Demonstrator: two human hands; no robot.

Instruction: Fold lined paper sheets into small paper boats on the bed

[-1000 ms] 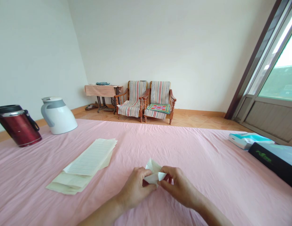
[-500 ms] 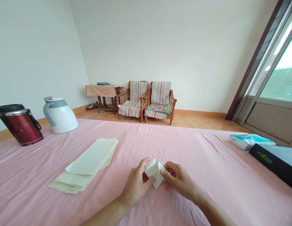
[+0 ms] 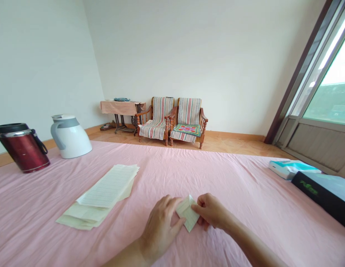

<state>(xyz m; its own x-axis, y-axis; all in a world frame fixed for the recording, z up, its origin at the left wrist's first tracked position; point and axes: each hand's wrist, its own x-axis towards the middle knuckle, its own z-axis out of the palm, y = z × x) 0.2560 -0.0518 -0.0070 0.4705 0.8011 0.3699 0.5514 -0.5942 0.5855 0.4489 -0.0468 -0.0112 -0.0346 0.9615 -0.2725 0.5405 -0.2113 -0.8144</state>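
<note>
A small folded piece of paper (image 3: pixel 188 217), pale and lined, is held low over the pink cloth between my two hands. My left hand (image 3: pixel 163 222) grips its left side, with the thumb on the lower left edge and the fingers at the upper left. At the upper right edge, my right hand (image 3: pixel 212 210) pinches the paper between thumb and curled fingers. Farther left lies a stack of lined paper sheets (image 3: pixel 108 185), fanned unevenly on the cloth.
On the pink cloth (image 3: pixel 230 178) at the left stand a red flask (image 3: pixel 23 150) and a white jug (image 3: pixel 73 137). A black box (image 3: pixel 319 194) and a blue-white packet (image 3: pixel 291 168) lie at the right. Two armchairs (image 3: pixel 172 122) stand beyond the far edge.
The folded paper has come down slightly and now looks flatter, its raised flap pressed down. My left hand's fingers have straightened over its edge; my right fingers have curled in more.
</note>
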